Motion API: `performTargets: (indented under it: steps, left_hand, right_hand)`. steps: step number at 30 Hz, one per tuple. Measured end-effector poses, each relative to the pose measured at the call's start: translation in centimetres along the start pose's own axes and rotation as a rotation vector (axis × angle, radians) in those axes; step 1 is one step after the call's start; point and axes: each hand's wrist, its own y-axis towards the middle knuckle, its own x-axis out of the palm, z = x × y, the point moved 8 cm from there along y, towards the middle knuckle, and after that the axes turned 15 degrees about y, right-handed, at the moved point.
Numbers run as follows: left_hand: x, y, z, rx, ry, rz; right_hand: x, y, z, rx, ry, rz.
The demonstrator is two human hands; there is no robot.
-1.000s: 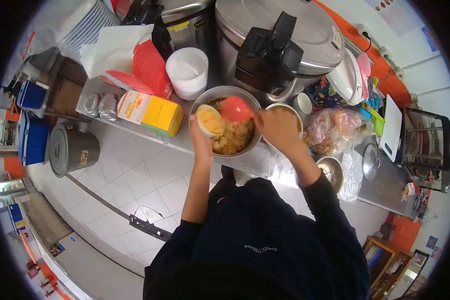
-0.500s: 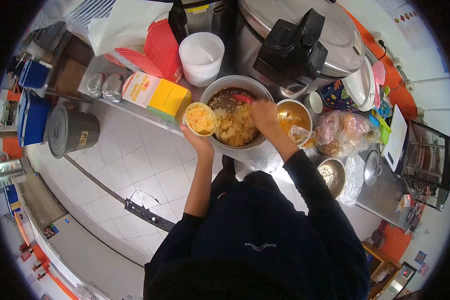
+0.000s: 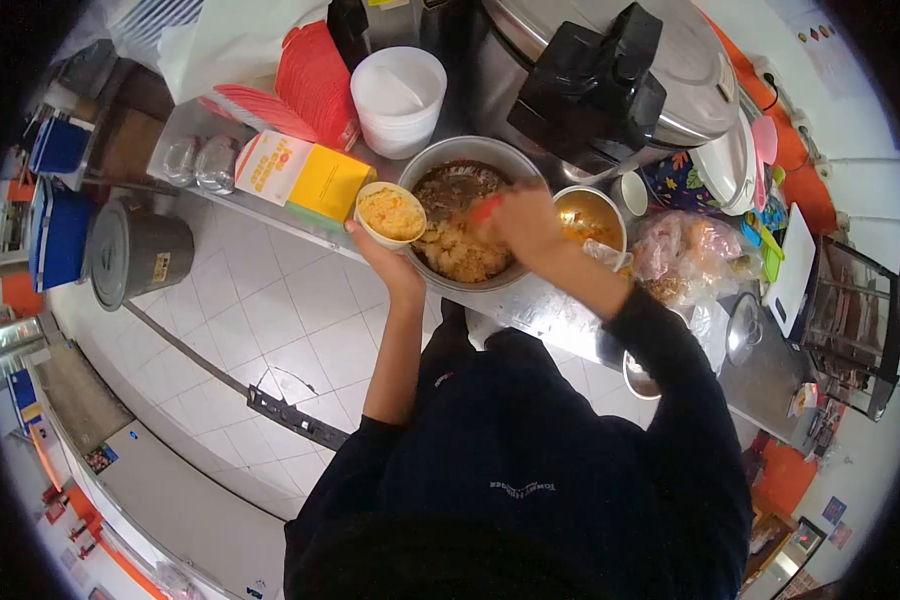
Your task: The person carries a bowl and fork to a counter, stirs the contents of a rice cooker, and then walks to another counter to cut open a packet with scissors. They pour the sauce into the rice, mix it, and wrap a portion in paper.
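My left hand (image 3: 394,268) is closed around a small white tub (image 3: 372,228) heaped with yellow rice (image 3: 392,212). The tub is tilted beside the left rim of a large metal pot (image 3: 500,152). Yellowish rice (image 3: 460,252) covers the near part of the pot, while the far part shows its dark bottom with scattered grains. Over the pot's right side, my right hand (image 3: 526,222) grips a red serving spoon (image 3: 487,207). Its tip and most of its shape are hidden by the hand.
Right of the pot stands a metal bowl (image 3: 583,204) with orange-yellow contents, then plastic bags (image 3: 685,250). A large steel cooker (image 3: 685,90) is behind. White tubs (image 3: 398,100), a yellow-and-white carton (image 3: 315,180) and red cartons (image 3: 315,85) stand left of and behind the pot.
My right hand has turned and shifted slightly downward in the pot, covering more of the red spoon. My left hand and the tub have moved slightly left and up in view.
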Motion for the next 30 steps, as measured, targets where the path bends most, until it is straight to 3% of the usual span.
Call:
performTargets:
  steps: [4, 6, 9, 16, 18, 22, 25, 28, 30]
  left_hand:
    - [0.3, -0.3, 0.1, -0.021, -0.010, 0.020]
    - [0.1, -0.3, 0.0, -0.036, -0.007, 0.046]
    - [-0.1, -0.2, -0.5, -0.025, -0.009, 0.035]
    - [-0.3, -0.4, -0.5, -0.016, -0.024, 0.092]
    - [-0.6, -0.3, -0.9, -0.026, -0.033, 0.123]
    - [-0.5, -0.3, -1.0, -0.009, -0.068, 0.068]
    - [-0.4, -0.5, -1.3, -0.015, -0.063, 0.088]
    - [-0.6, -0.3, -1.7, -0.008, -0.054, 0.081]
    - [-0.4, -0.1, -1.9, 0.005, -0.063, 0.052]
  right_hand:
    - [-2.4, -2.0, 2.5, 0.075, 0.107, 0.064]
    - [-0.2, -2.5, 1.3, 0.058, 0.225, -0.126]
    - [4.6, -1.4, 1.8, 0.101, 0.254, -0.036]
    - [5.0, -0.9, 1.7, 0.292, 0.341, -0.014]
    - [5.4, -0.3, 0.6, 0.156, 0.296, -0.027]
    - [4.4, -0.2, 2.2, 0.166, 0.256, -0.017]
    - [5.5, -0.8, 1.6, 0.152, 0.324, -0.158]
    - [5.7, -0.8, 1.1, -0.007, 0.360, -0.132]
    - [5.8, -0.6, 2.6, -0.062, 0.634, -0.137]
